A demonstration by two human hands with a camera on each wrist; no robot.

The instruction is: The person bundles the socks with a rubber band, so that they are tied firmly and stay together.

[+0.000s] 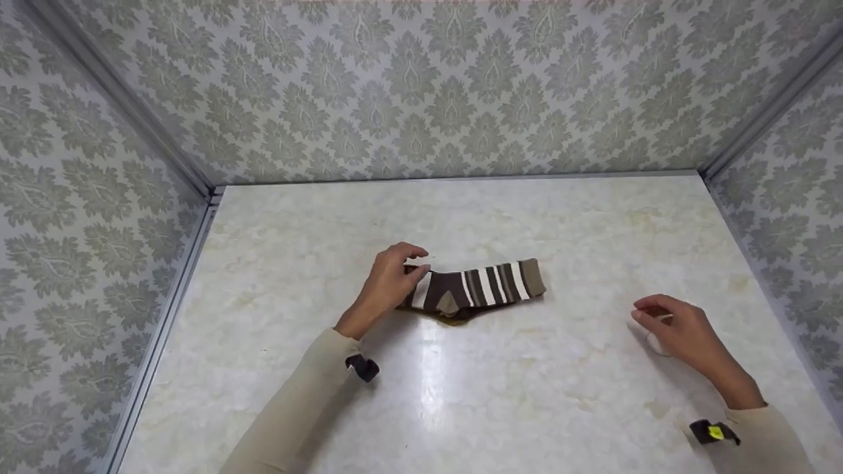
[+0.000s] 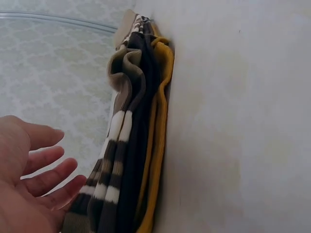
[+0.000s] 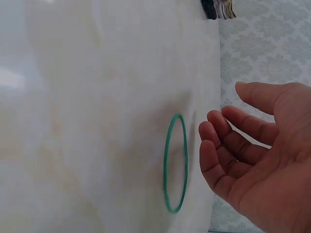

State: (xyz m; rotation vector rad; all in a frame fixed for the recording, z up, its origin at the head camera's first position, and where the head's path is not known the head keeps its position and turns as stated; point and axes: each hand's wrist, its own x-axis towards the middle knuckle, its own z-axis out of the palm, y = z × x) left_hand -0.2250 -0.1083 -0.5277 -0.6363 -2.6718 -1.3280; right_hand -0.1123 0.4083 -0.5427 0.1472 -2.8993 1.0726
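Observation:
A stack of socks lies flat near the middle of the table. Its top sock [image 1: 490, 286] has brown, olive and white stripes. Seen edge-on in the left wrist view, dark layers and a mustard-yellow sock [image 2: 162, 107] lie beneath it. My left hand [image 1: 394, 276] is at the toe end of the stack, fingers spread and loosely bent. Whether its fingertips touch the fabric I cannot tell. Over to the right, my right hand [image 1: 685, 334] hovers with relaxed fingers and nothing in them. A thin green rubber band [image 3: 165, 165] lies on the table beside that hand.
The pale marbled table [image 1: 500, 388] has patterned wall panels [image 1: 408, 92] behind it and at both sides. Grey metal strips [image 1: 164, 289] run along the left edge. Each sleeve carries a dark strap at the wrist.

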